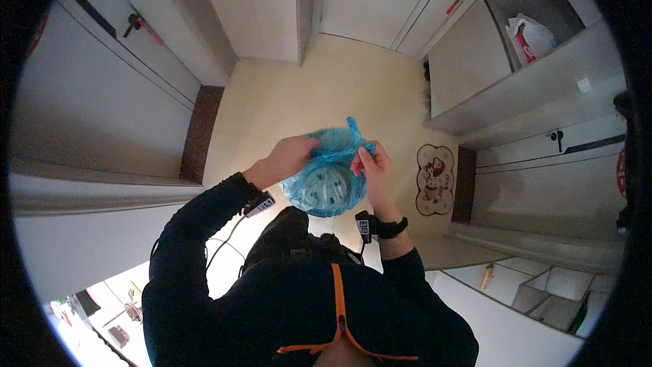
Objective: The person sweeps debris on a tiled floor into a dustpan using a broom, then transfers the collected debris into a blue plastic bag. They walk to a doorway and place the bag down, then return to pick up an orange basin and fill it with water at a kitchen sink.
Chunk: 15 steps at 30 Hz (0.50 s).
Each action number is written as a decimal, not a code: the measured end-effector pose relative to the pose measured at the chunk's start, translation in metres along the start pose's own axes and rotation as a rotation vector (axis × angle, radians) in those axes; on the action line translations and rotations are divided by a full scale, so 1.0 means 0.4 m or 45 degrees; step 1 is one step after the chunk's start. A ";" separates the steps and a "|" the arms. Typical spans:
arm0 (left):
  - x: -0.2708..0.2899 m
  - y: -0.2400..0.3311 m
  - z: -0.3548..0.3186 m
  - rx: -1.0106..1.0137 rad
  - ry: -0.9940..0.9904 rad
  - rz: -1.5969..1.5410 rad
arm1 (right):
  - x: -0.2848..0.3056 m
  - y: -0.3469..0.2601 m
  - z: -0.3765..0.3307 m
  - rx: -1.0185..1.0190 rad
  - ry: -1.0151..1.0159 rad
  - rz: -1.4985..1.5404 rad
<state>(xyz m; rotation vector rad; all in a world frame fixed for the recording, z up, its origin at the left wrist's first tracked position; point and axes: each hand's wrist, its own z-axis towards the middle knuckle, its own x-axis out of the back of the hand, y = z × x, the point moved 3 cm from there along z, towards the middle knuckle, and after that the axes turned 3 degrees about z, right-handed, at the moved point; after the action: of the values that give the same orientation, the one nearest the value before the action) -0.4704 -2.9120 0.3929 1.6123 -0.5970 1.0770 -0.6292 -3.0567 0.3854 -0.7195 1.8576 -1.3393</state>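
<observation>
A translucent blue plastic bag (328,183) hangs in front of my chest, bulging around a round object inside. My left hand (288,156) grips the bag's gathered top on its left side. My right hand (372,168) pinches the blue handle strips at the top right, one strip sticking up between the hands. Both sleeves are dark, with a band on each wrist.
Below lies a cream tiled floor (292,102) in a narrow hallway with white doors and cabinets (255,17). A decorated floor mat (435,180) lies to the right. A shelf at upper right holds a white and red plastic bag (531,37).
</observation>
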 end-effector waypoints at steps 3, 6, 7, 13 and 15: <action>-0.031 -0.135 0.122 0.161 -0.118 -0.021 | 0.033 0.029 0.158 -0.146 0.126 -0.033; -0.101 -0.203 0.260 0.120 -0.003 -0.092 | 0.070 0.098 0.289 -0.101 0.134 -0.068; -0.128 -0.224 0.310 0.116 -0.077 -0.117 | 0.086 0.127 0.339 -0.197 0.214 -0.081; -0.341 -0.444 0.638 0.220 -0.165 -0.415 | 0.221 0.192 0.613 -0.228 0.231 -0.325; -0.453 -0.572 0.730 0.602 -0.338 -0.838 | 0.273 0.212 0.662 -0.232 0.270 -0.367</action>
<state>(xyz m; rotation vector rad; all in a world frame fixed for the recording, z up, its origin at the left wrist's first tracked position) -0.2685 -3.1387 0.1129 2.1710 0.0580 0.5275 -0.4798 -3.2612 0.2272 -1.0034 2.1262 -1.4861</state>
